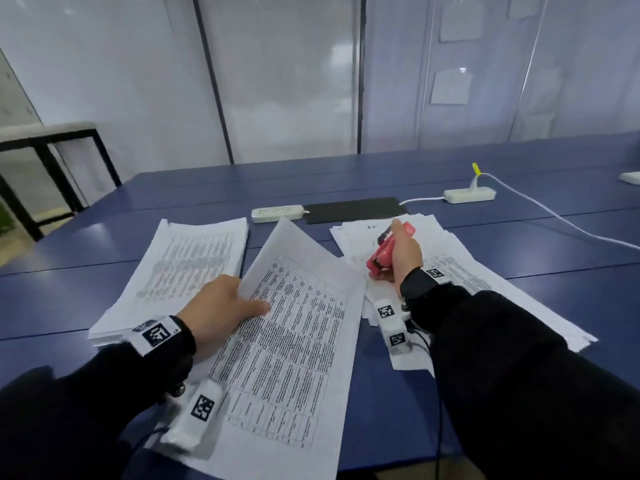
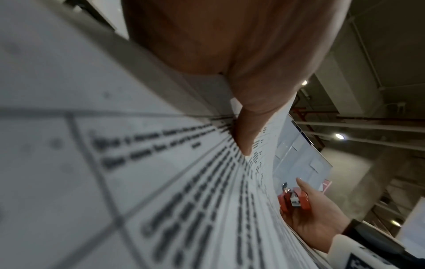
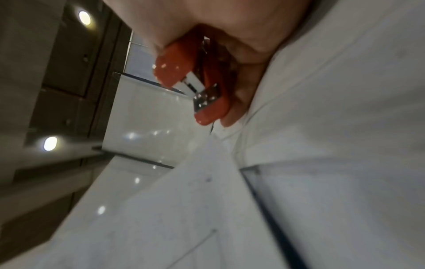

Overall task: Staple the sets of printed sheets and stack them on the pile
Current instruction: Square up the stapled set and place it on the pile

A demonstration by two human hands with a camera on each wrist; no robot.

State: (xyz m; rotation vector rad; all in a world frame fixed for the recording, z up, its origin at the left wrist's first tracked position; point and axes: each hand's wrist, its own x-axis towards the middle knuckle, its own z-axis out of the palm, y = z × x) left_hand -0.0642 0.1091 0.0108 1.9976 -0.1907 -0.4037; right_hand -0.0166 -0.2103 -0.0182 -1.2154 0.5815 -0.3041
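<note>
Left hand pinched set of sheets at near centre. Right hand gripped stapler, not yet applied. Finished pile far left; loose sheets waiting right.

left hand pinches left edge of white printed sheet set, lifted off blue table; right hand grips pink plastic stapler over loose sheets right of set
</note>
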